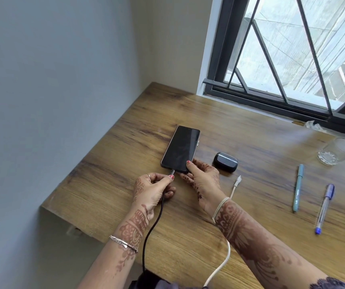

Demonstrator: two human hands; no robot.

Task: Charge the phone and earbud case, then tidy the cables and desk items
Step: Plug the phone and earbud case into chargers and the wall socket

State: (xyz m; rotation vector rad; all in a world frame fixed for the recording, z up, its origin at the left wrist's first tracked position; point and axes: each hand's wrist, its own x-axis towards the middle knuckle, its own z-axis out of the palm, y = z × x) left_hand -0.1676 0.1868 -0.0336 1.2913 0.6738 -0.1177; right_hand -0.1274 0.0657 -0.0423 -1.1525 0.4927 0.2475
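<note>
My left hand (154,190) pinches the plug of the thin black cable (153,228) between thumb and forefinger, and the plug stands at the bottom short edge of the black slab phone (180,150). If it is pushed fully in, I cannot tell. My right hand (204,182) steadies the phone at its near right corner, thumb on the dark glass and the other fingers curled at the edge.

The phone lies flat on the brown wooden desk (250,132), screen up. Its long axis runs away from me and leans a little to the right, so the port edge faces my hands directly. I judge the plug must travel along this axis and not across it.

The glossy black oval earbud case (225,162) rests just beside my right hand, on its right side. The metal tip of the white cable (238,180) lies free on the desk near the case, on my side of it. The right hand is the nearer one for both. Which side of the case has the port I cannot see.

Further right lie a teal pen (298,187) and a clear pen with blue cap (324,208), and beyond them a short empty drinking glass (337,151). The teal pen has small writing, too small to read — no brand shows on the phone or the case.
</note>
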